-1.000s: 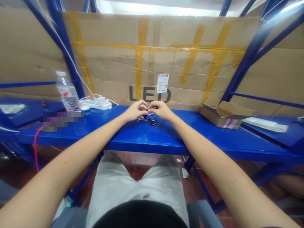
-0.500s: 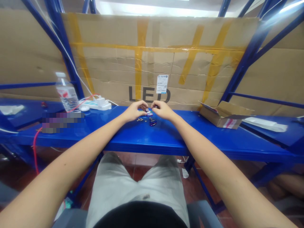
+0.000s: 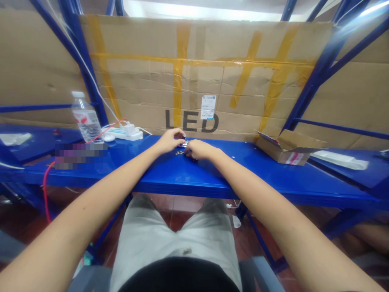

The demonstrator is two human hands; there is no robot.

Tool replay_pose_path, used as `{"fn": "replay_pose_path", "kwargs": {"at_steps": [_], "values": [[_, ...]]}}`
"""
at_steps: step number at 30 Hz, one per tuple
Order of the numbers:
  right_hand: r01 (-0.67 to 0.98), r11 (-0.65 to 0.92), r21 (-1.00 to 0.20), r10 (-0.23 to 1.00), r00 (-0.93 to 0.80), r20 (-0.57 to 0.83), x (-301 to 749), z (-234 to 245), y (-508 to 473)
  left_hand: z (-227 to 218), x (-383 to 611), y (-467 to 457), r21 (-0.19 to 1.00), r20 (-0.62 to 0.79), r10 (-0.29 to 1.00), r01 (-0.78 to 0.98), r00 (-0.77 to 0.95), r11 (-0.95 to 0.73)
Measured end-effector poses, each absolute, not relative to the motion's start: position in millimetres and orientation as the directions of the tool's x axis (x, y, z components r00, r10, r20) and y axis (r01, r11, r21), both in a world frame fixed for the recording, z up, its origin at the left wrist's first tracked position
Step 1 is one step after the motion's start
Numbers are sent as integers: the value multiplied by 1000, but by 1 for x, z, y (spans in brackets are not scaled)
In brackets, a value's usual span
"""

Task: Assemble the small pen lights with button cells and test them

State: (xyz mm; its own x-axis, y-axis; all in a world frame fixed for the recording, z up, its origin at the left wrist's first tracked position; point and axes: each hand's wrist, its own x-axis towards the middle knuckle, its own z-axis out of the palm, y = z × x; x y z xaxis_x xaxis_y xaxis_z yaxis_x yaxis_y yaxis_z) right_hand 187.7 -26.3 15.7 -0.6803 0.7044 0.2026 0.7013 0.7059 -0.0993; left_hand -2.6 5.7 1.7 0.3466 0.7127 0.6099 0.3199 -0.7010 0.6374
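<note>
My left hand (image 3: 170, 140) is over the blue table (image 3: 170, 172), thumb and fingers curled together. Whatever it may hold is too small to make out. Close by on the right, my right hand (image 3: 200, 150) reaches down with bent fingertips at the tabletop, and what they pinch, if anything, is hidden. Small shiny metallic pieces (image 3: 184, 144) show between the two hands. Just in front of them lie several tiny round silvery discs (image 3: 179, 153). Some dark purplish pieces are mostly covered by my right hand.
A water bottle (image 3: 86, 119) and a white power strip (image 3: 126, 132) with cords stand at the left. An open cardboard box (image 3: 285, 150) sits at the right. A large cardboard sheet (image 3: 146, 89) marked LED rises behind the table.
My right hand has moved left and down towards the table, covering the dark purplish pieces. My left hand has shifted slightly left and stays curled.
</note>
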Motion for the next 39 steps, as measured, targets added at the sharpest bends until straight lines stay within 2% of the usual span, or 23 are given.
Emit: {"fn": "replay_pose_path", "kwargs": {"at_steps": [4, 8, 11, 14, 17, 29, 35, 39], "values": [[729, 679, -90, 732, -660, 169, 185, 17, -26, 1, -3, 7, 636, 601, 712, 323, 363, -701], [705, 689, -169, 724, -656, 213, 188, 16, -26, 2, -4, 7, 633, 596, 710, 325, 374, -703], [662, 718, -214, 685, -619, 384, 195, 17, -23, 1, -4, 7, 633, 593, 715, 334, 371, -699], [644, 711, -283, 651, -450, 611, 200, 19, -21, 0, -3, 5, 668, 554, 741, 328, 380, -668], [607, 732, -311, 614, -389, 687, 202, 20, -21, -2, -1, 3, 722, 492, 765, 296, 415, -625], [590, 778, -216, 567, -511, 645, 201, 17, -16, -3, -2, 2, 745, 432, 774, 300, 463, -595], [569, 784, -248, 581, -532, 616, 202, 18, -23, -2, -3, 3, 765, 432, 774, 267, 464, -586], [550, 769, -326, 610, -479, 631, 204, 19, -27, -1, -4, 5, 759, 442, 767, 261, 465, -596]]}}
